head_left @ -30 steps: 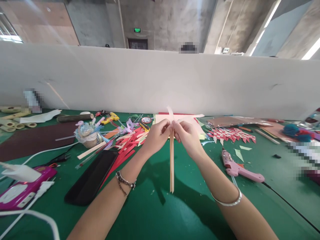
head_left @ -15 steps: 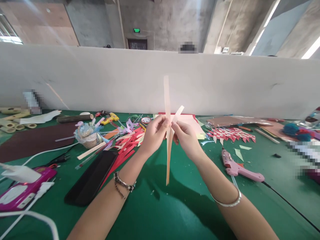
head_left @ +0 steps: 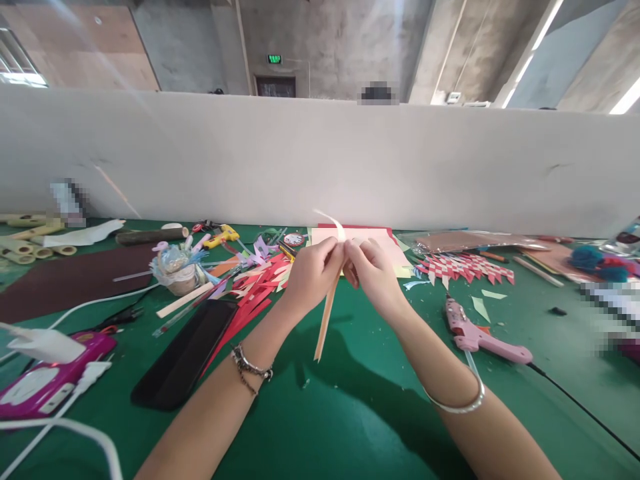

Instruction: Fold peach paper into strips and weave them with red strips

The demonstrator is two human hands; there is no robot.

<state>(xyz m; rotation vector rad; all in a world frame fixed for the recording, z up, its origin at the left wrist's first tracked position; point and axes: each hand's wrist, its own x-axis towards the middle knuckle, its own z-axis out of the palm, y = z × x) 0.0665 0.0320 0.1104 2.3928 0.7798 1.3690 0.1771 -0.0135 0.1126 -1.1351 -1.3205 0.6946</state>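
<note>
Pale peach paper strips (head_left: 327,313) are pinched between both hands above the green table (head_left: 320,427). One end curls up and left over the fingers; folded lengths hang down, slanting left. My left hand (head_left: 316,270) is closed on the strips, thumb and finger together. Touching it, my right hand (head_left: 369,270) is closed on them too, and its fingers hide the crossing. Behind the hands lie pink paper sheets (head_left: 387,247) on a red one.
Red and peach strips (head_left: 257,283), a black case (head_left: 183,357) and a magenta power strip (head_left: 55,383) lie left. At right are a pink glue gun (head_left: 485,339) and a woven red-and-white piece (head_left: 467,268). A white partition (head_left: 320,160) stands behind.
The upright strip has bent over to the left and its top has dropped. The short slanting end is now hidden by my right hand. The hanging lengths have swung left.
</note>
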